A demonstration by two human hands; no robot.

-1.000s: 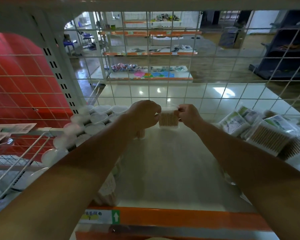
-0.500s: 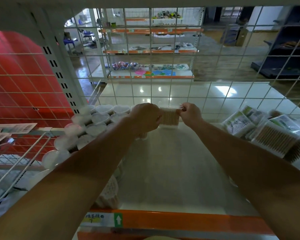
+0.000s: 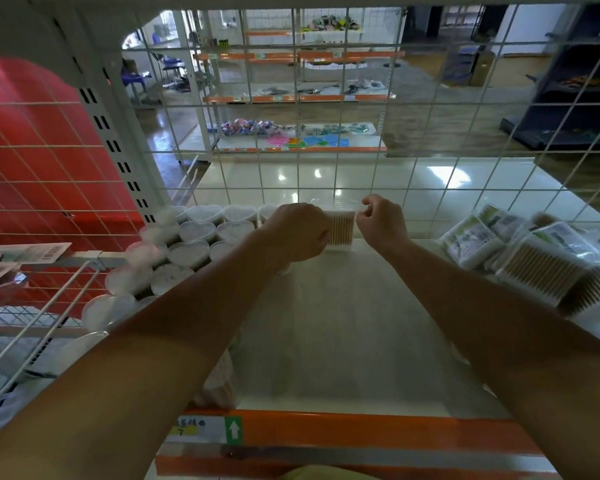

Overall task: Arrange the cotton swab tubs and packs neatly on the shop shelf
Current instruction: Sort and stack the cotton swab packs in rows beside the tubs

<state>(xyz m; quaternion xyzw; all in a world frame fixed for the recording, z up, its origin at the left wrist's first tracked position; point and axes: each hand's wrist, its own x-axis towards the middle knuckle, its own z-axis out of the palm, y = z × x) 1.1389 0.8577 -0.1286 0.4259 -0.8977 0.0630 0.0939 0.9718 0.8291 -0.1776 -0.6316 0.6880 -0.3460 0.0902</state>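
Observation:
A clear tub of wooden-stick cotton swabs point(image 3: 342, 230) stands at the back of the white shelf point(image 3: 333, 327), close to the wire grid. My left hand point(image 3: 297, 232) grips its left side and my right hand point(image 3: 381, 221) pinches its right upper edge. Several heart-shaped swab tubs point(image 3: 191, 244) with white lids stand in rows along the left. A loose heap of bagged swab packs point(image 3: 534, 258) lies at the right.
A white wire grid point(image 3: 409, 140) closes the back of the shelf. An orange price rail point(image 3: 361, 434) runs along the front edge. A wire divider point(image 3: 45, 320) and barcode labels point(image 3: 21, 254) are at the left. More tubs sit under my left forearm.
Both hands have carried the swab tub a little farther back toward the grid and lowered it onto the shelf. My right hand has shifted up to the tub's top edge.

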